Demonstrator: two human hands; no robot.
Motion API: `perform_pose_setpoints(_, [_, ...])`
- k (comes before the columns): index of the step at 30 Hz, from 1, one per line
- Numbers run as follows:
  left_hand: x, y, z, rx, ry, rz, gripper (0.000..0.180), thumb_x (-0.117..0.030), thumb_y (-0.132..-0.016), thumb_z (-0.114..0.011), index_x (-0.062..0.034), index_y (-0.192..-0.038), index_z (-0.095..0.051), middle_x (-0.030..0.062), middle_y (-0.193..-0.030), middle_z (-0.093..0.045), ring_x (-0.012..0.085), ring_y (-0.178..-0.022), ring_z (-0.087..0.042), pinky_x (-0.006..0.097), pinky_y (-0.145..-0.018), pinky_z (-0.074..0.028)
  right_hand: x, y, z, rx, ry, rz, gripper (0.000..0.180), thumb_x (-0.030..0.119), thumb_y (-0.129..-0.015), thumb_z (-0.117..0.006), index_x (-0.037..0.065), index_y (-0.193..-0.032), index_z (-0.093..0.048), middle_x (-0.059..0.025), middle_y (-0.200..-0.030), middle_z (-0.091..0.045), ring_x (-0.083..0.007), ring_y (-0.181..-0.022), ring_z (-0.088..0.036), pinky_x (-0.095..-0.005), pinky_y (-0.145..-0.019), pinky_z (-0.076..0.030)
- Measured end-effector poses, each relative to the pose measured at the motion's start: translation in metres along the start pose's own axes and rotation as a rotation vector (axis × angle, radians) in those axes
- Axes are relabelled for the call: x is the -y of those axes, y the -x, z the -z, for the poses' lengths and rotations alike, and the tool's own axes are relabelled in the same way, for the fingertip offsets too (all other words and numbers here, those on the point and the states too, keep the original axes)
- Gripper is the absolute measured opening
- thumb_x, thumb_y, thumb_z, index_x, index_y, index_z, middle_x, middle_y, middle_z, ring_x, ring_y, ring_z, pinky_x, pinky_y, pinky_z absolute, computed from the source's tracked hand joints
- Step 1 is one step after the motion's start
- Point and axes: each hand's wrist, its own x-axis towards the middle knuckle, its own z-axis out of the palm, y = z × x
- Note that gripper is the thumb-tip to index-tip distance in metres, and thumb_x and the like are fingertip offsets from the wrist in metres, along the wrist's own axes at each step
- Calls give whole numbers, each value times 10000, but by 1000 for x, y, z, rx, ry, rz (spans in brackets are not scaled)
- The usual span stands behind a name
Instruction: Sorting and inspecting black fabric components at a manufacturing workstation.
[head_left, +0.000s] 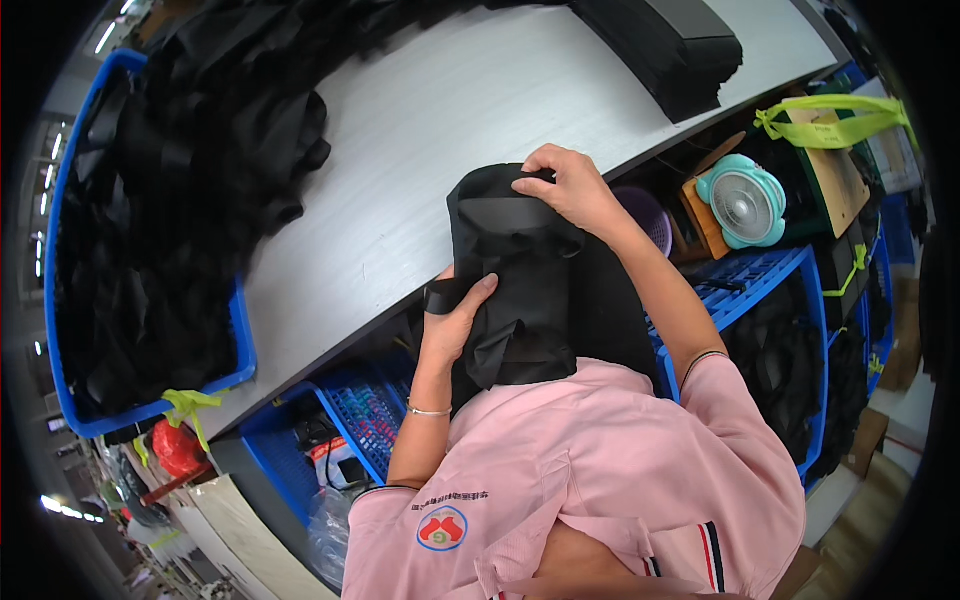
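A black fabric piece [510,270], sewn and pouch-like with straps or flaps, is held up in front of my pink shirt at the near edge of the table. My left hand [460,312] grips its left side, thumb on top and the other fingers mostly hidden behind. A black band [440,297] lies by that hand. My right hand [568,188] is closed in a pinch at the top right edge of the piece. The lower end of the fabric hangs against my shirt.
A blue crate [60,330] heaped with black fabric pieces [180,220] stands at the left of the pale table [400,150]. A black fabric stack [680,60] sits at the far right. Beside me are a turquoise fan [742,202] and blue baskets [815,330] [365,420].
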Motion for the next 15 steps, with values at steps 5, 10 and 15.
perform_pose_setpoints(5, [-2, -18, 32, -62, 88, 170, 398, -248, -947, -689, 34, -1218, -615, 67, -1131, -668, 131, -975, -630, 291, -835, -529, 0, -33, -10, -143, -69, -30, 239, 221, -815, -752, -2, -895, -721, -146, -736, -691, -246, -661, -648, -346, -662, -510])
perform_pose_setpoints(10, [11, 1, 44, -18, 451, 36, 410, -292, -992, -615, -6, -1283, -580, 79, -1165, -676, 151, -989, -655, 340, -870, -551, -48, -74, -13, -271, 14, -146, 261, 244, -804, -761, 7, -910, -733, -132, -769, -709, -232, -713, -674, -337, -696, -515])
perform_pose_setpoints(15, [39, 30, 43, -203, 292, 125, 214, -188, -944, -689, -21, -1079, -687, 74, -1021, -719, 137, -865, -685, 310, -739, -597, -48, -75, -18, -252, -66, -203, 231, 206, -828, -754, -17, -870, -709, -30, -717, -663, -94, -687, -578, -268, -655, -471])
